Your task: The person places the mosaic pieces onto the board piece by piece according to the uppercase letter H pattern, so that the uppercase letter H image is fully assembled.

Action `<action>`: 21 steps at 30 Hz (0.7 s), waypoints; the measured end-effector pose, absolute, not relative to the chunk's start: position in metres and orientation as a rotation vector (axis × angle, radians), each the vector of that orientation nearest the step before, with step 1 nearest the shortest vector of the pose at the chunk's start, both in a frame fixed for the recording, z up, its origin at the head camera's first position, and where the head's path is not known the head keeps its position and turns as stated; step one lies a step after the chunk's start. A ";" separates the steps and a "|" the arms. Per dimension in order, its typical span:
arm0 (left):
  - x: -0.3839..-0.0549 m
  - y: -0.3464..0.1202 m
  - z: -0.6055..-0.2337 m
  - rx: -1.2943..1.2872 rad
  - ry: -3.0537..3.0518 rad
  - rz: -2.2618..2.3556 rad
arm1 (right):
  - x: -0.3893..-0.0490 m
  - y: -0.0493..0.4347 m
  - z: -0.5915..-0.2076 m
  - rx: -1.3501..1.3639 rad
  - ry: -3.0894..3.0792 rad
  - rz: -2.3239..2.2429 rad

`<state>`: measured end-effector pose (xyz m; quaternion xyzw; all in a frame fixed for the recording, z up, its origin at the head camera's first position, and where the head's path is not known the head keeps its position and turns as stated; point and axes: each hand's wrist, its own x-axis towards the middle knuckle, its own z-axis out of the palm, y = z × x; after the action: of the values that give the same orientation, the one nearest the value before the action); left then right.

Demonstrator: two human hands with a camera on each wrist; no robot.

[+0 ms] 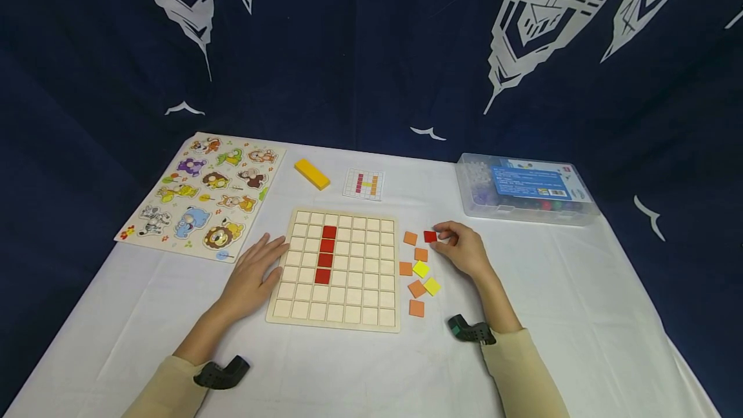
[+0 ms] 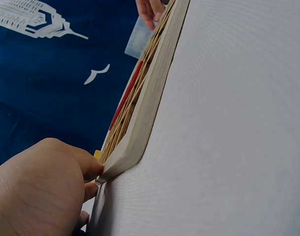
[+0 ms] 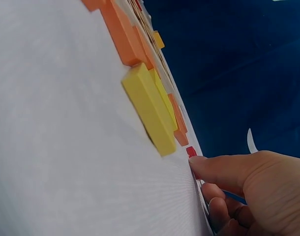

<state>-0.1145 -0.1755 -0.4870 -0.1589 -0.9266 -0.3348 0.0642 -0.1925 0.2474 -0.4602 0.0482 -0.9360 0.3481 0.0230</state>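
A wooden grid board [image 1: 354, 325] lies on the table with a column of several red tiles [image 1: 326, 246] set in its squares. My left hand [image 1: 251, 279] rests against the board's left edge, fingers extended; in the left wrist view its thumb touches the board's rim [image 2: 140, 140]. To the right of the board, my right hand [image 1: 462, 248] pinches a loose red tile [image 1: 430, 237] between thumb and finger, at the table surface. The right wrist view shows this red tile [image 3: 191, 151] partly covered by the thumb. Loose orange tiles [image 1: 416, 308] and two yellow tiles [image 1: 432, 286] lie beside that hand.
A pattern card [image 1: 364, 184] with a small coloured grid lies behind the board, near a yellow block [image 1: 312, 174]. An animal puzzle board [image 1: 200, 199] is at the back left. A clear plastic box [image 1: 525, 189] with a blue label stands at the back right.
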 end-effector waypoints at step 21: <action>-0.114 -0.175 -0.485 -0.468 -2.810 -1.018 | -0.191 0.246 -0.462 0.157 -2.911 1.013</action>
<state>-0.1137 -0.1745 -0.4846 -0.1545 -0.9273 -0.3361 0.0583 -0.1908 0.2464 -0.4616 0.0508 -0.9428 0.3282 0.0277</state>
